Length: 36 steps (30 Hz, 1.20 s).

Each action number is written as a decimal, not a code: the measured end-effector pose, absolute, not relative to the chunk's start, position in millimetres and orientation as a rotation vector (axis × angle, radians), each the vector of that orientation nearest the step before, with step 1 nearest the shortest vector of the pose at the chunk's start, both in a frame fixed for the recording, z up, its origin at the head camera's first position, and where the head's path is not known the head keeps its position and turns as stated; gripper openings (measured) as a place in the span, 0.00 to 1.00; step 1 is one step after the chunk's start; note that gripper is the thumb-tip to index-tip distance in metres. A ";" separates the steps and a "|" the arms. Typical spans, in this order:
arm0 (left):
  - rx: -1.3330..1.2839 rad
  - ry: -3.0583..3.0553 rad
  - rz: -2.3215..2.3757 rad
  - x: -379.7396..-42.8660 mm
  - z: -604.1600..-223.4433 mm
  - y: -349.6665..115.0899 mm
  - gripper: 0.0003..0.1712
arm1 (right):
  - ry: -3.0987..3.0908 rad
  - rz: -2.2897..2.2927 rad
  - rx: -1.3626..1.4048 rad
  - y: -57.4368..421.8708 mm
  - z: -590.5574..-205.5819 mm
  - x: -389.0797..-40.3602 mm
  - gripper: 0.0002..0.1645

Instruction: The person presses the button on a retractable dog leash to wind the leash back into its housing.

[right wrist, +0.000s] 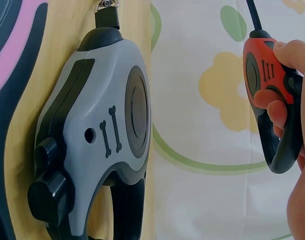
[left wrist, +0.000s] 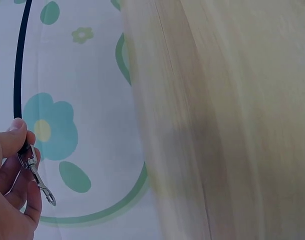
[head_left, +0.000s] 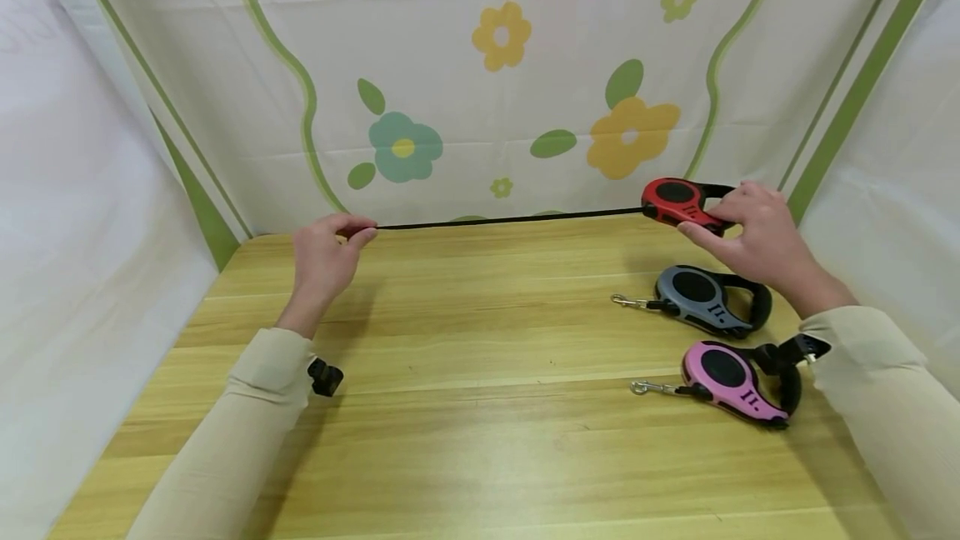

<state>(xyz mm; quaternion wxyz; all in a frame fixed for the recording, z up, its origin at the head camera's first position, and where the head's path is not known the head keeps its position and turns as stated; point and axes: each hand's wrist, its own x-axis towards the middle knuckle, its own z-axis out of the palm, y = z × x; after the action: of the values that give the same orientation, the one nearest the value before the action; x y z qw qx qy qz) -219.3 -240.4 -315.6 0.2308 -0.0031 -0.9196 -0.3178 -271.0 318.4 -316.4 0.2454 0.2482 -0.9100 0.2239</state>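
Observation:
A red retractable dog leash (head_left: pixel 675 200) is gripped by its handle in my right hand (head_left: pixel 765 236), held above the far right of the table. Its black strap (head_left: pixel 510 219) runs out taut to the left. At the strap's far end my left hand (head_left: pixel 326 257) pinches it between thumb and fingers. The left wrist view shows a metal snap hook (left wrist: pixel 42 187) hanging beneath that pinch, beside the curled fingers. In the right wrist view the fingers wrap through the loop of the red leash (right wrist: pixel 267 70), with the thumb on top near the button.
Nearer than the red one, a grey retractable leash (head_left: pixel 693 294) lies on the wooden table (head_left: pixel 465 440), its hook pointing left. A pink retractable leash (head_left: pixel 723 373) lies closer, below my right wrist. A flower-patterned cloth (head_left: pixel 450 48) hangs behind the table, with white cloth at both sides.

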 end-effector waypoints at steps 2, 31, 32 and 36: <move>-0.013 -2.528 -0.879 -219.6 -314.9 -239.4 0.11 | -2.483 0.608 0.684 317.8 -316.0 -270.5 0.32; -0.041 -2.557 -0.859 -221.4 -314.1 -235.7 0.10 | -2.507 0.585 0.762 299.6 -310.8 -271.5 0.20; -0.042 -2.558 -0.860 -221.5 -314.3 -235.7 0.10 | -2.507 0.585 0.763 299.5 -310.9 -271.3 0.20; -0.048 -2.558 -0.858 -221.5 -315.6 -235.8 0.10 | -2.503 0.588 0.767 298.6 -311.9 -270.7 0.20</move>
<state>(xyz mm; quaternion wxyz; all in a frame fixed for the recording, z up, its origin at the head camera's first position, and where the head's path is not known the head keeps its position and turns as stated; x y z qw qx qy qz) -221.5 -235.8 -315.6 0.2199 -0.0175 -0.9247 -0.3102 -270.7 298.6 -311.9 0.2273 0.2782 -0.9085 0.2133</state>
